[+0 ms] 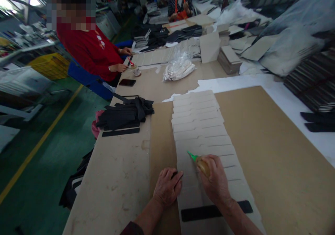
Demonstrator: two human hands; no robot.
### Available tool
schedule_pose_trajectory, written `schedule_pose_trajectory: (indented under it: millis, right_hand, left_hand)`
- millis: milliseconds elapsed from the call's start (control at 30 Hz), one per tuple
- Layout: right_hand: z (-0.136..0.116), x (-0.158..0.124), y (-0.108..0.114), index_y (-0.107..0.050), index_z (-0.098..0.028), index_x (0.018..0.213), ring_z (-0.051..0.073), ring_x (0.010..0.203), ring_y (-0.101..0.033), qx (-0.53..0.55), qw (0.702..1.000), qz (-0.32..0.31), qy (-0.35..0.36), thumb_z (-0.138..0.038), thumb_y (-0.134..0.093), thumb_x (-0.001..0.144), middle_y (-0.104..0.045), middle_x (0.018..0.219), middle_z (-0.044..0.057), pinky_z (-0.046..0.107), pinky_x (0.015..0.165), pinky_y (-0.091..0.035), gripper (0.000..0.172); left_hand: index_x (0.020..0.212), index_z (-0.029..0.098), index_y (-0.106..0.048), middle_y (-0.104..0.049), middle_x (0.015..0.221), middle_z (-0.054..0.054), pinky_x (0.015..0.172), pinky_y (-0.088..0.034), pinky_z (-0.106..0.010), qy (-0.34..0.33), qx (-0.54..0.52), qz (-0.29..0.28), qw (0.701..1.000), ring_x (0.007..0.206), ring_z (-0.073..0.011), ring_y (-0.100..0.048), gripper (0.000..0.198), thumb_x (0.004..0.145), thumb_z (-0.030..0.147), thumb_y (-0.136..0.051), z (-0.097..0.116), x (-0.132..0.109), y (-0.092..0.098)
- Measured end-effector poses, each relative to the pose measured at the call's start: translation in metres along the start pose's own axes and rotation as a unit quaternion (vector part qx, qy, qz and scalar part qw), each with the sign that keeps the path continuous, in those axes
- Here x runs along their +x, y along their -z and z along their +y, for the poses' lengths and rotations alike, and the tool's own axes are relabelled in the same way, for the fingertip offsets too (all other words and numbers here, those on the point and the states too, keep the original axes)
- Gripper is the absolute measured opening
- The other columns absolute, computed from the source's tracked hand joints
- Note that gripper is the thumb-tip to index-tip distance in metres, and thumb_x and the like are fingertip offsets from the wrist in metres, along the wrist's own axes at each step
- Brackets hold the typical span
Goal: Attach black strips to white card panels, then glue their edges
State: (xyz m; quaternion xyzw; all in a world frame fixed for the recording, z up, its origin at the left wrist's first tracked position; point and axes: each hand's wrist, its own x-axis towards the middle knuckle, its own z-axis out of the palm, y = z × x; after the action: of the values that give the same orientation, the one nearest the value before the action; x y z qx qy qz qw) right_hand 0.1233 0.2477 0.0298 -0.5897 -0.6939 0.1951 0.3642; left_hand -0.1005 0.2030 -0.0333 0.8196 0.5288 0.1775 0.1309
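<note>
My right hand [216, 181] is closed around a small amber glue bottle [201, 164] whose green nozzle touches a row of overlapping pale card pieces [200, 126]. The row runs away from me over a brown board [261, 151]. My left hand [167, 187] rests beside it with fingers curled, pressing on the left edge of the cards near a small dark piece. A black strip [199, 213] lies across the nearest card, under my right wrist.
A heap of black strips [125, 114] lies on the table to the left. A person in red [89, 50] sits at the far left, another person [179, 2] at the far end. A phone [127, 82], a plastic bag [179, 67] and stacks of card [227, 58] lie further off.
</note>
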Motion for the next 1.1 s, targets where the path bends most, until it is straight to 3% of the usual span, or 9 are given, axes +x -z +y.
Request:
schedule_pose_trajectory:
  millis: [100,333,600,900,1100]
  right_hand:
    - [-0.006,-0.001,-0.009,-0.056,-0.026,0.113,0.025,0.102,-0.057,0.018,1.0,-0.018,0.011,-0.022,-0.058,0.09,-0.055,0.111,0.008,0.042,0.087,-0.056,0.024]
    - [0.006,-0.006,0.006,-0.053,-0.024,0.116,0.027,0.102,-0.056,0.015,1.0,0.004,-0.007,-0.022,-0.058,0.09,-0.054,0.112,0.01,0.046,0.087,-0.055,0.026]
    - [-0.003,-0.003,-0.006,-0.054,-0.026,0.115,0.024,0.104,-0.056,0.015,1.0,0.009,-0.004,-0.02,-0.059,0.09,-0.054,0.112,0.008,0.041,0.09,-0.055,0.027]
    - [0.061,-0.012,0.073,-0.055,-0.023,0.11,0.028,0.098,-0.056,-0.067,0.991,0.103,-0.044,-0.041,-0.059,0.093,-0.054,0.109,0.01,0.05,0.084,-0.052,0.025]
    - [0.084,-0.01,0.097,-0.057,-0.022,0.106,0.027,0.095,-0.057,-0.087,0.982,0.155,-0.066,-0.048,-0.063,0.089,-0.056,0.106,0.01,0.048,0.08,-0.053,0.033]
  left_hand:
    - [0.128,0.025,-0.06,-0.057,0.111,-0.009,0.089,-0.05,-0.045,-0.001,0.001,-0.005,1.0,0.1,-0.024,-0.051,0.035,0.094,0.026,-0.053,0.0,-0.001,0.0]
    - [0.13,0.025,-0.058,-0.057,0.112,-0.009,0.09,-0.05,-0.044,-0.005,-0.001,-0.005,1.0,0.102,-0.024,-0.051,0.036,0.095,0.024,-0.052,-0.003,-0.002,-0.002]
    - [0.13,0.025,-0.058,-0.058,0.112,-0.008,0.091,-0.05,-0.042,-0.017,0.006,0.006,1.0,0.103,-0.0235,-0.053,0.035,0.095,0.023,-0.052,-0.006,-0.002,-0.004]
    - [0.131,0.026,-0.057,-0.057,0.112,-0.008,0.091,-0.05,-0.042,-0.017,0.014,0.003,1.0,0.102,-0.0235,-0.053,0.037,0.095,0.023,-0.052,-0.008,-0.003,-0.006]
    - [0.13,0.025,-0.057,-0.057,0.111,-0.008,0.089,-0.05,-0.042,-0.024,0.02,0.004,0.999,0.101,-0.0235,-0.053,0.036,0.094,0.024,-0.053,-0.008,-0.002,-0.005]
